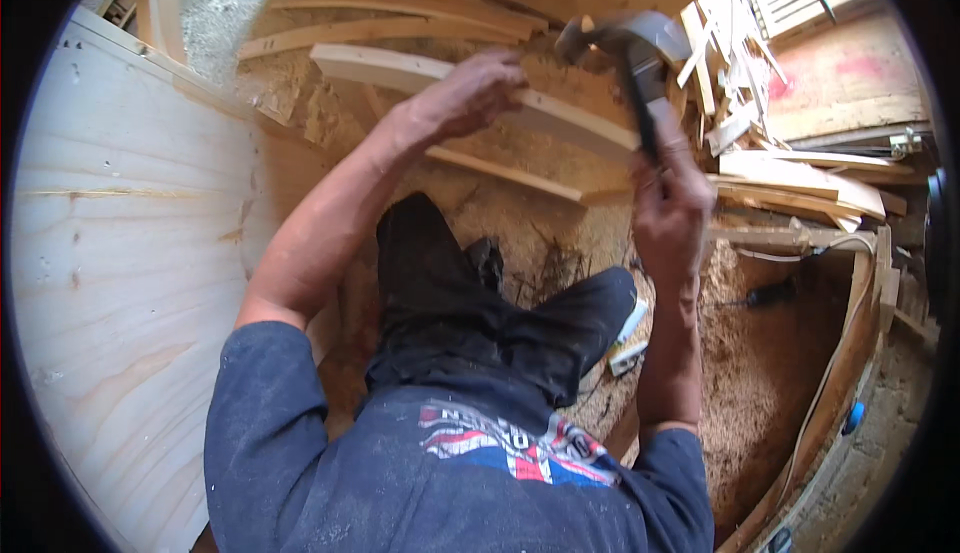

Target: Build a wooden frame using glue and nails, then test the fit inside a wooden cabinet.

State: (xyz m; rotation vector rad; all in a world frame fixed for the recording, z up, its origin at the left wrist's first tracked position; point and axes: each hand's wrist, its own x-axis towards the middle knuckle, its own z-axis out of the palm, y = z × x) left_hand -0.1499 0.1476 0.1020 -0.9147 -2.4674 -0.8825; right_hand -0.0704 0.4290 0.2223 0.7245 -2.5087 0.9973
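My right hand (672,198) is wrapped round the dark handle of a claw hammer (641,88). The hammer's metal head is raised above the right end of a pale wooden strip (575,121), slightly smeared by motion. That strip runs slantwise in front of me, from upper left down to the right. Over its middle is my left hand (472,95), fingers curled and pressed together. What they pinch, if anything, is too small and blurred to name. A thinner wooden slat (510,175) lies nearer to me, below the strip.
On my left stands a large pale plywood panel (130,253). Curved wooden pieces (390,28) lie at the far side. Offcuts (740,103) are heaped at the far right. A wood-edged bay of sawdust (745,383), with a cable along its edge, is right of my knees.
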